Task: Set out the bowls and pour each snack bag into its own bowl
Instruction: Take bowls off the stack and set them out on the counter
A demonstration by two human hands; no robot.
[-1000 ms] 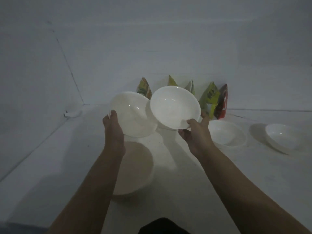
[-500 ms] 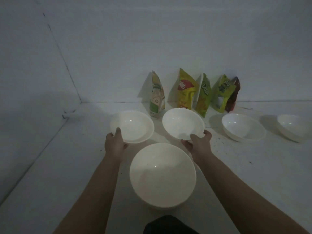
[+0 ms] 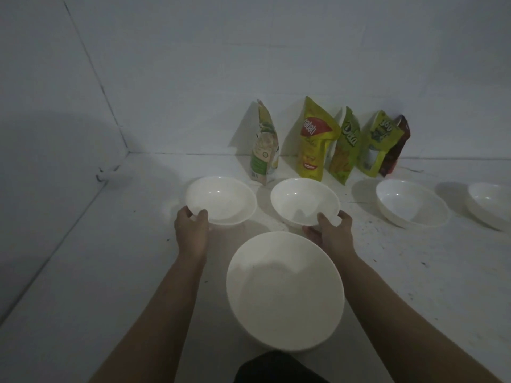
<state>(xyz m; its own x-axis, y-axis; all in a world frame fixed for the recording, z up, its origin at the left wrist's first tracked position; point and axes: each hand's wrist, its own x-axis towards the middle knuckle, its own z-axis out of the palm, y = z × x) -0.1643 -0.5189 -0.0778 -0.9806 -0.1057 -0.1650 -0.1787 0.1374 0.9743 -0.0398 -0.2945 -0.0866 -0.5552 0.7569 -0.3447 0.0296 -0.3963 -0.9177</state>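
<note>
Where the two arms reach out, one big white bowl [image 3: 284,291] right between them, closest of all, sitting on the white tabletop [image 3: 110,272]. Just past it, left hand [image 3: 192,230] gripping the near rim of a smaller white bowl [image 3: 221,200], thumb curled over the edge. Beside that, right hand [image 3: 330,230] gripping the near rim of another small white bowl [image 3: 304,201], thumb on top, fingers under. Cannot tell if these two bowls touch the tabletop or hang just above it. Off to the right, two more white bowls, one [image 3: 412,203] close by and one [image 3: 490,204] cut off at the edge. Farthest back, five snack bags standing up against the wall [image 3: 249,64]: a green and white bag [image 3: 264,142], then a yellow bag [image 3: 313,142] with a red label, then a green bag [image 3: 345,147], then a lime bag [image 3: 377,145], and last a dark red bag [image 3: 396,147] tucked behind it. Small dark specks on the tabletop at the right.
</note>
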